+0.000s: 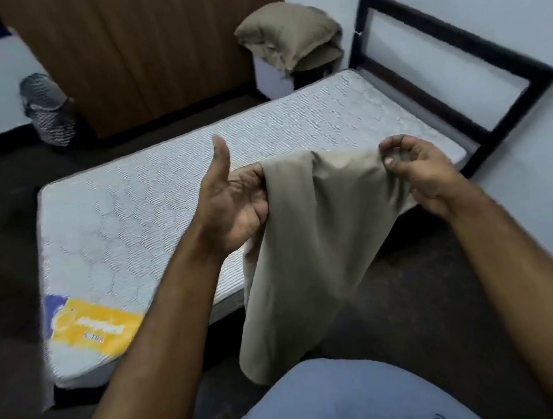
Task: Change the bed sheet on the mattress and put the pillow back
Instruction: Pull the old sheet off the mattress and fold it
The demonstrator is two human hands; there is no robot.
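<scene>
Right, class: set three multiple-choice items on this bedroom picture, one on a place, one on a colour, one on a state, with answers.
1. Where is the pillow?
A. on the mattress
B. on a white box beyond the mattress
C. on the floor

2. What colour is the cloth?
A. beige
B. red
C. blue

3. How is the mattress?
A. bare
B. sheeted
C. rolled up

Answers: B, it sits on the box by the headboard; A, the fabric is tan; A, its quilted top and yellow label show. The left hand and right hand both hold the cloth.
</scene>
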